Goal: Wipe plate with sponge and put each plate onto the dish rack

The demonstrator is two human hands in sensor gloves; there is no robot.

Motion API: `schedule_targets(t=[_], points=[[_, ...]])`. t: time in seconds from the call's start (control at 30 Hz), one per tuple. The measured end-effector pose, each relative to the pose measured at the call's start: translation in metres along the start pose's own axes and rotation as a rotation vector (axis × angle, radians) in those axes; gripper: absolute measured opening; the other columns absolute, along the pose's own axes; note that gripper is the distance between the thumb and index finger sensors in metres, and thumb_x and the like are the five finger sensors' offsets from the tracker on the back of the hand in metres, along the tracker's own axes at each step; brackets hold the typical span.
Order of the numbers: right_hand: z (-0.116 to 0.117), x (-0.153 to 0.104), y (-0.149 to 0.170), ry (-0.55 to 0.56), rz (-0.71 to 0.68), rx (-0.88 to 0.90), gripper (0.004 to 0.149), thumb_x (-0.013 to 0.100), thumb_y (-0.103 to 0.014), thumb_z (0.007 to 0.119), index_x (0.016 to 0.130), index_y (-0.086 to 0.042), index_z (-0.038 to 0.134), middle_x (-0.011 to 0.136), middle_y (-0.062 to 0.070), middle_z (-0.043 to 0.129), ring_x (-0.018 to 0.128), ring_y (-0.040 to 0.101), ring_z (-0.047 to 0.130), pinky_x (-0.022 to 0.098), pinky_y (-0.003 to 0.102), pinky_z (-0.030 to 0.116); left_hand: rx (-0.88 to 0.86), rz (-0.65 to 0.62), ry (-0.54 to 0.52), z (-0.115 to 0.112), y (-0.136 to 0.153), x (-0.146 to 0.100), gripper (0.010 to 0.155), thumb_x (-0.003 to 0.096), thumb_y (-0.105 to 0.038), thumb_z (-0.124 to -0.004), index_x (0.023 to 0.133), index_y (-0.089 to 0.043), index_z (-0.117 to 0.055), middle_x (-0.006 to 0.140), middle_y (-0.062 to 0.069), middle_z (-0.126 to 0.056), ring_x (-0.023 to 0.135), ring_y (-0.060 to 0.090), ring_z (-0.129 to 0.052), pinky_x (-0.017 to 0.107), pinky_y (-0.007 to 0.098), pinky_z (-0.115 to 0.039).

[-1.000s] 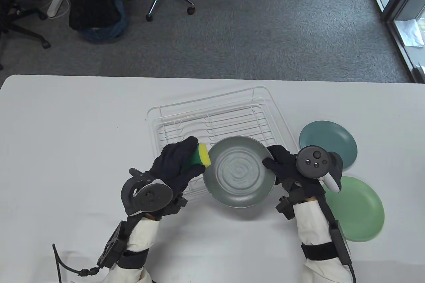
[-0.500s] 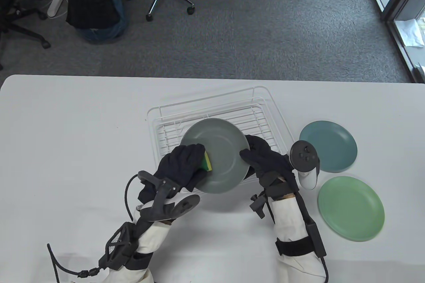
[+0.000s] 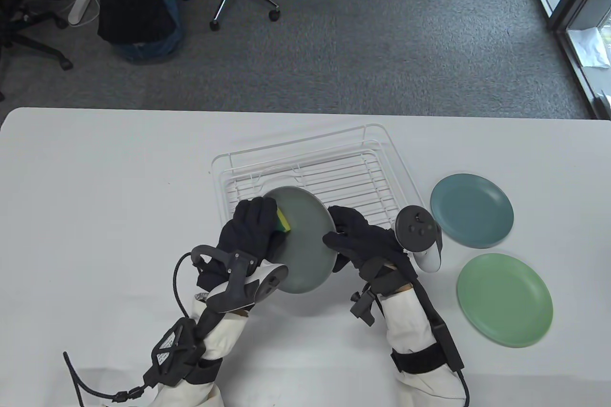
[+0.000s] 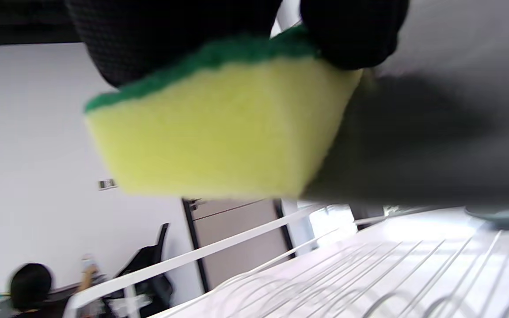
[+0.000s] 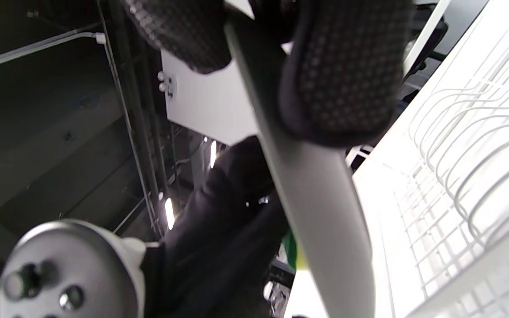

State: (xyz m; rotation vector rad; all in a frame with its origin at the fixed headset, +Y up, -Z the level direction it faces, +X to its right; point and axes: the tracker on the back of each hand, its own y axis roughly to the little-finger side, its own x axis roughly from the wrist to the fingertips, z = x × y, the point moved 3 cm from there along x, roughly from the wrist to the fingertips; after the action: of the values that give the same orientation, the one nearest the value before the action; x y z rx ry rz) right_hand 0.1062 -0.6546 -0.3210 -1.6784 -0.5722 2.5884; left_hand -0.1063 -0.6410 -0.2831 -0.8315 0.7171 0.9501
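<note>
A grey plate (image 3: 308,245) is held tilted steeply on edge above the front of the white dish rack (image 3: 315,173). My right hand (image 3: 351,240) grips its right rim, thumb on one face and fingers on the other. In the right wrist view the grey plate (image 5: 320,207) shows edge-on under my fingers (image 5: 343,75). My left hand (image 3: 250,230) holds a yellow and green sponge (image 3: 282,221) against the plate's left face. In the left wrist view the sponge (image 4: 219,132) presses on the grey plate (image 4: 435,132).
A teal plate (image 3: 471,210) and a light green plate (image 3: 505,300) lie flat on the white table (image 3: 95,216) right of the rack. The rack's wires (image 4: 369,282) hold nothing. Office chairs and a person stand on the carpet beyond the table.
The grey plate has turned from nearly flat, face up, to steeply on edge and moved left. Both hands shifted left with it, and the sponge went from the plate's rim onto its face.
</note>
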Motion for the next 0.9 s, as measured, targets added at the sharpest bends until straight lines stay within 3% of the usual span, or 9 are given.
schedule_targets(t=[0.13, 0.3, 0.43, 0.67, 0.9], points=[[-0.013, -0.003, 0.009, 0.082, 0.024, 0.075, 0.064, 0.062, -0.023, 0.070, 0.101, 0.018, 0.041, 0.089, 0.045, 0.067, 0.065, 0.048, 0.092, 0.037, 0.031, 0.092, 0.085, -0.024, 0.070, 0.000, -0.007, 0.001, 0.071, 0.0509, -0.051, -0.070, 0.109, -0.010, -0.067, 0.102, 0.015, -0.086, 0.085, 0.038, -0.094, 0.056, 0.041, -0.088], [-0.025, -0.007, 0.019, 0.151, 0.034, 0.158, 0.065, 0.063, -0.024, 0.068, 0.102, 0.018, 0.038, 0.091, 0.045, 0.064, 0.068, 0.049, 0.090, 0.040, 0.031, 0.092, -0.074, -0.078, 0.136, 0.006, -0.015, 0.003, 0.075, 0.0524, -0.049, -0.069, 0.113, -0.004, -0.063, 0.108, 0.022, -0.081, 0.091, 0.044, -0.089, 0.063, 0.049, -0.083], [-0.024, -0.007, 0.020, 0.141, 0.021, 0.227, 0.066, 0.064, -0.026, 0.068, 0.103, 0.017, 0.037, 0.092, 0.045, 0.061, 0.070, 0.051, 0.087, 0.043, 0.033, 0.091, -0.135, -0.113, 0.190, 0.013, -0.025, 0.003, 0.071, 0.0541, -0.044, -0.070, 0.113, -0.004, -0.063, 0.108, 0.023, -0.080, 0.091, 0.046, -0.087, 0.064, 0.051, -0.082], [-0.011, -0.003, 0.013, 0.119, 0.010, 0.171, 0.066, 0.063, -0.025, 0.068, 0.104, 0.017, 0.037, 0.093, 0.045, 0.061, 0.070, 0.051, 0.087, 0.044, 0.033, 0.091, -0.151, -0.176, 0.136, 0.032, -0.043, 0.000, 0.068, 0.0546, -0.039, -0.071, 0.111, -0.003, -0.065, 0.105, 0.024, -0.082, 0.088, 0.042, -0.092, 0.061, 0.044, -0.086], [0.017, 0.007, 0.015, -0.026, -0.015, 0.164, 0.066, 0.060, -0.023, 0.071, 0.103, 0.017, 0.040, 0.091, 0.047, 0.063, 0.067, 0.052, 0.089, 0.042, 0.035, 0.092, -0.206, -0.157, 0.039, 0.045, -0.050, -0.002, 0.067, 0.0531, -0.038, -0.071, 0.109, -0.001, -0.066, 0.101, 0.025, -0.085, 0.082, 0.040, -0.095, 0.057, 0.038, -0.090]])
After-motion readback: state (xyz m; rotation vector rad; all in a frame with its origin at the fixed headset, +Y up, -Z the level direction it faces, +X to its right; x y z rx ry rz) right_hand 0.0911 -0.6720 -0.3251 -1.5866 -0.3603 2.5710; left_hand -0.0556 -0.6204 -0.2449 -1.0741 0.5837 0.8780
